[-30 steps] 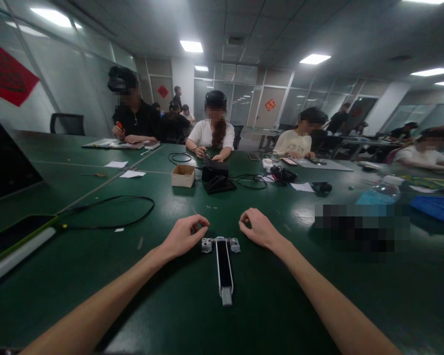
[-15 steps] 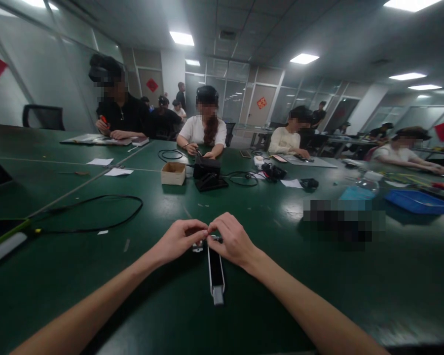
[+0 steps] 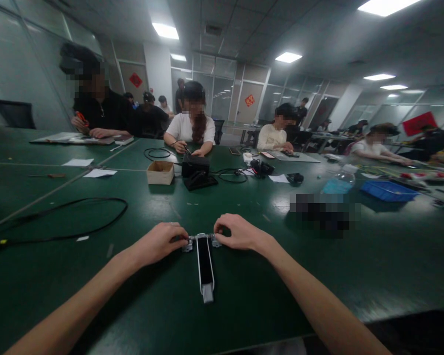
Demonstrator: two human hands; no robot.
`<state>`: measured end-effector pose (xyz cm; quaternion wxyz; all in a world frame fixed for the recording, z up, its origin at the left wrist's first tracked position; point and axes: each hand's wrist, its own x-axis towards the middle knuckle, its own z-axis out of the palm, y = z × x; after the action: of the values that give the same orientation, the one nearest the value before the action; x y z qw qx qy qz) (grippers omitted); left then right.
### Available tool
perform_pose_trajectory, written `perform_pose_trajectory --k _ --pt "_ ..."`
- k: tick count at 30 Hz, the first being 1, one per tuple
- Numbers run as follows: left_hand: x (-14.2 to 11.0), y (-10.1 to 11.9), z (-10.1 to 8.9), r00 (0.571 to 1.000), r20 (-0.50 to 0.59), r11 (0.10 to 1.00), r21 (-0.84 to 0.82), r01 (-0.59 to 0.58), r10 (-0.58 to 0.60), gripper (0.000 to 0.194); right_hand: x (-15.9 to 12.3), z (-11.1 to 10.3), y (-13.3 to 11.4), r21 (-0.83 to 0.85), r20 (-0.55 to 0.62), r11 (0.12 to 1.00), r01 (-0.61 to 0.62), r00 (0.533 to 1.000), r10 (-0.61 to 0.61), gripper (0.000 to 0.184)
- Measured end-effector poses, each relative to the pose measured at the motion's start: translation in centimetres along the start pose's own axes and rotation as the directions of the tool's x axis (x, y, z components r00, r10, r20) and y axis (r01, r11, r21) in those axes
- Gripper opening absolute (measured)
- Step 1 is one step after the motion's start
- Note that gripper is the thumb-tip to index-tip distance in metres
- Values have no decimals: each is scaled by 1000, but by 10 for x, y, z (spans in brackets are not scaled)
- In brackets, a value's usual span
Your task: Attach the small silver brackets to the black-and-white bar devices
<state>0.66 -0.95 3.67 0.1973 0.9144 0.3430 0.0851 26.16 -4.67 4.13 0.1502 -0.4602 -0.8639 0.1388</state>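
A long narrow device (image 3: 205, 264) with a black face, a pale rim and a light grey tab at its near end lies on the green table before me. At its far end a thin metal rod runs crosswise, with a small metal bracket (image 3: 187, 246) on the left and another small metal bracket (image 3: 216, 242) on the right. The fingers of my left hand (image 3: 159, 244) are closed in a pinch at the rod's left end. On the other side, my right hand (image 3: 240, 232) has thumb and forefinger closed at the right end. The fingertips partly hide both ends.
Beyond lie a wooden box (image 3: 160, 173), a black stand (image 3: 198, 170), a looped black cable (image 3: 124, 209) on the left and a blue tray (image 3: 389, 191) on the right. A clear bottle (image 3: 338, 183) stands near a blurred dark object (image 3: 321, 214). Several people sit across the table.
My hands have parted from meeting over the device's far end to its two sides, uncovering the rod and brackets. The view has turned slightly right.
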Motion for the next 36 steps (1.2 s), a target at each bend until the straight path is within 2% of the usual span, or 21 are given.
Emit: perform_pose_trajectory --k 4,13,20,28,36 --pt "0 3 1 1000 -9 999 -35 11 -11 24 1 4 2 60 67 997 -41 997 37 13" --pt "2 1 5 998 -62 998 -54 18 -21 22 2 6 1 71 50 997 -41 998 38 18" --pt "3 2 10 993 -87 994 -74 79 -85 21 2 8 3 103 41 994 -46 998 42 16" --pt "2 9 4 988 -38 979 -146 143 -150 21 2 10 2 96 33 994 -52 998 49 12" --pt "3 5 4 990 -56 988 -88 128 -133 26 2 10 4 116 40 992 -59 998 54 14"
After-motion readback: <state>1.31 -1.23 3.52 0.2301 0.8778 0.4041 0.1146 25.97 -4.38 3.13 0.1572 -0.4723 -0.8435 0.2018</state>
